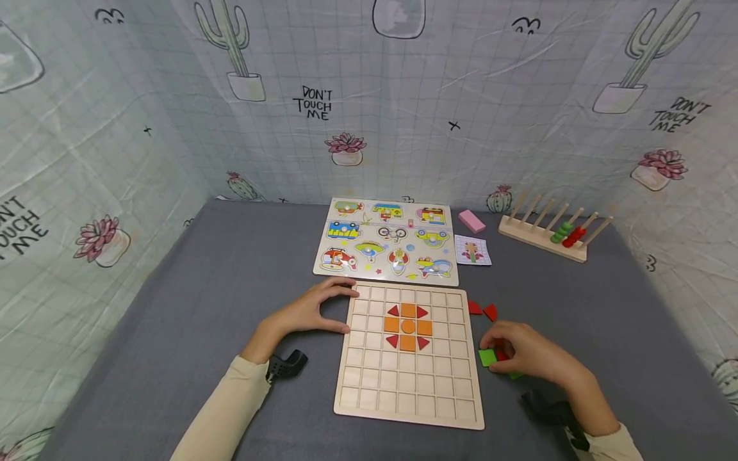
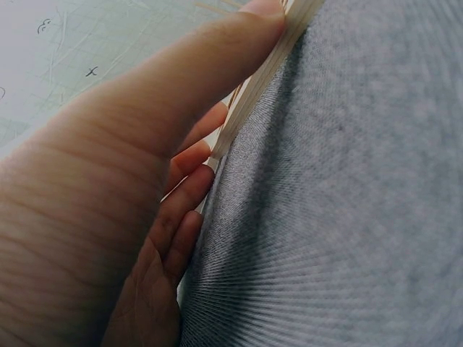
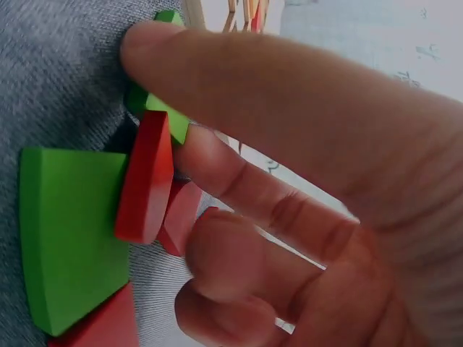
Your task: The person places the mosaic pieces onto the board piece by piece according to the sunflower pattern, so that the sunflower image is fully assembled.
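Observation:
A light wooden grid board [image 1: 403,384] lies on the grey cloth, with several orange pieces and red triangles [image 1: 423,342] set in its upper middle. My left hand [image 1: 314,310] rests against the board's left edge, thumb and fingertips spread along the side. Right of the board, my right hand [image 1: 527,349] pinches a green block [image 1: 487,358] between thumb and index finger, low over the cloth. Beside it in the right wrist view are a red block [image 3: 147,181] and a larger green block [image 3: 76,231]. The thumb partly hides the pinched block.
A vehicle peg puzzle [image 1: 386,246] lies beyond the board. To its right are a pink block [image 1: 471,221] and a small pattern card [image 1: 473,250]. A peg rack [image 1: 542,240] with green and red beads stands at the back right. Loose red pieces [image 1: 490,312] lie by the board's right edge.

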Motion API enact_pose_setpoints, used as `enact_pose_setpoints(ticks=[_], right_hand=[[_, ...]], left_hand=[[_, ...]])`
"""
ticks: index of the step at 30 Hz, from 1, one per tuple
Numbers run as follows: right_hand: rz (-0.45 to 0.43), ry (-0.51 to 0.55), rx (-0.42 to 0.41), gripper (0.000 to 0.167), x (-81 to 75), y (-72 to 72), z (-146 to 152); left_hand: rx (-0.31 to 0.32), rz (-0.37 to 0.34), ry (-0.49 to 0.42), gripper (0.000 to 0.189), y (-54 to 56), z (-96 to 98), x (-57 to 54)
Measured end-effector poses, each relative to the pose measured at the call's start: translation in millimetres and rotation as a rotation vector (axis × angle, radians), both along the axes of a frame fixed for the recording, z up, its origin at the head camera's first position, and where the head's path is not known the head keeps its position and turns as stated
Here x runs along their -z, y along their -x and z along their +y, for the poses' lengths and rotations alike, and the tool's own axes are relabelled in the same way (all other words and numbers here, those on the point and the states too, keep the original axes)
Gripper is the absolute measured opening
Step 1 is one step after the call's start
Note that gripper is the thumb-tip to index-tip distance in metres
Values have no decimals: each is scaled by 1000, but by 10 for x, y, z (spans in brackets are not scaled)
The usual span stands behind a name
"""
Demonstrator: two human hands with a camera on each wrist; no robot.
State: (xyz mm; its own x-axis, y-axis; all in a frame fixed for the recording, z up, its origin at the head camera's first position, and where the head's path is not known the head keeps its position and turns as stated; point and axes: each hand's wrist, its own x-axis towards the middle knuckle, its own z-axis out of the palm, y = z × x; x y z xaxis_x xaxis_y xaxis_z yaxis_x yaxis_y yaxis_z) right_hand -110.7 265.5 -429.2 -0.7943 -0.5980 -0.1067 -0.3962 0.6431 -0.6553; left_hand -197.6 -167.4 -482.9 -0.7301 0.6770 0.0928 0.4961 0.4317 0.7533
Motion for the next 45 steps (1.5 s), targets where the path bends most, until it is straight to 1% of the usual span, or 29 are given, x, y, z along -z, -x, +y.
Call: enact_pose_setpoints(ticks=[8, 12, 19, 24, 31, 35, 42, 45], right_hand=[[76, -35, 5, 25, 44, 2, -22], [82, -27, 8, 25, 48, 3, -29], [79, 24, 6, 26, 32, 9, -22], [77, 90, -35, 25, 51, 15, -29], [96, 136, -91, 24, 55, -5, -158], [85, 158, -90, 26, 59, -23, -243], [26, 143, -101, 28, 63, -44, -459], [25, 156, -112, 29, 77, -39, -568]], left_hand=[[1, 0, 3, 65, -5, 4, 22], [-1, -2, -1, 65, -5, 6, 27], [-5, -7, -4, 64, -7, -13, 42], [-5, 2, -5, 64, -13, -19, 42], [-4, 3, -3, 65, -17, -3, 38], [5, 5, -4, 65, -11, 23, 30], [14, -3, -17, 65, -8, 27, 6], [15, 5, -22, 64, -4, 16, 0]])
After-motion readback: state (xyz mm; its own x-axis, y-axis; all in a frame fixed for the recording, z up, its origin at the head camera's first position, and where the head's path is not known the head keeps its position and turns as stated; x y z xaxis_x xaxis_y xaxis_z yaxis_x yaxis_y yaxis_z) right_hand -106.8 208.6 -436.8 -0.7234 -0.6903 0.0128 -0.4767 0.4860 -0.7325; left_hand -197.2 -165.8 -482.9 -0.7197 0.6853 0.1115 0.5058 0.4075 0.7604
